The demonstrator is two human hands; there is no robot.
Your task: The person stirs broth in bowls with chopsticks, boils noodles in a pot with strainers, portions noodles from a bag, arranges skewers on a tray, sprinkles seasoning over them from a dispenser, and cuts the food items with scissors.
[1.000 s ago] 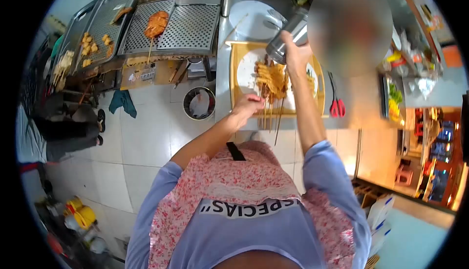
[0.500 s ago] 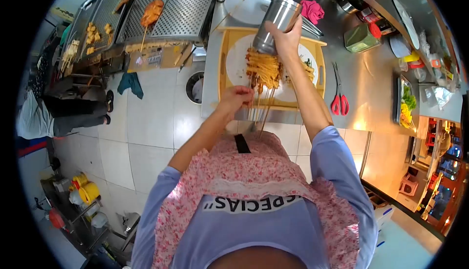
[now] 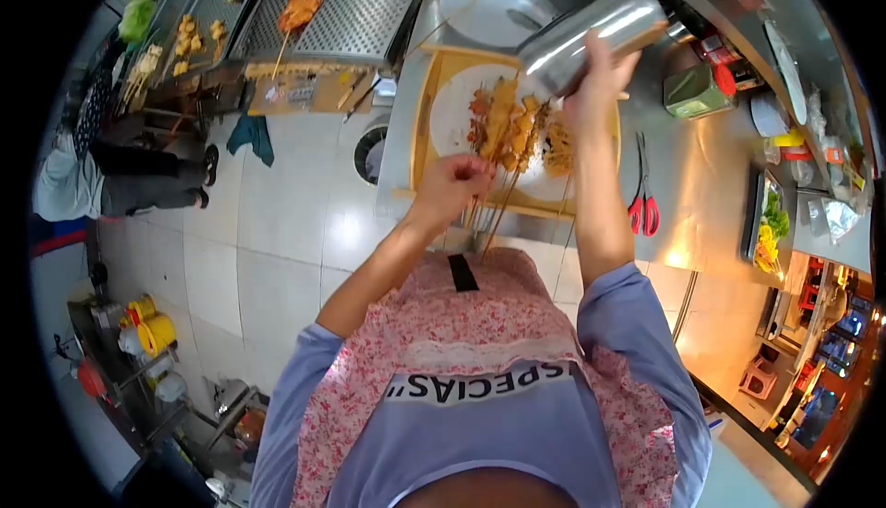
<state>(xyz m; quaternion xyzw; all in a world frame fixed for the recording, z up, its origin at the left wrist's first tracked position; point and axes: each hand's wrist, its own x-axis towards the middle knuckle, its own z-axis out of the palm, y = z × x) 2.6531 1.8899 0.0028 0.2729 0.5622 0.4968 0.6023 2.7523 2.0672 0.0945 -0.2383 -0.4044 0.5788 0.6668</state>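
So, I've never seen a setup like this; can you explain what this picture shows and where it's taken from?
No machine here: a person works bare-handed, seen by a camera worn on their head. The right hand holds a shiny silver metal canister, tilted over a yellow wooden tray. The left hand has its fingers on thin brown skewer sticks carrying browned food over a round white plate in that tray. Beside the tray, on the grey steel counter, lie red-handled scissors.

Pale tiled floor [image 3: 281, 199], metal counter [image 3: 692, 171]

the canister [image 3: 574, 45] is glossy metal, the tray [image 3: 425, 111] wood.
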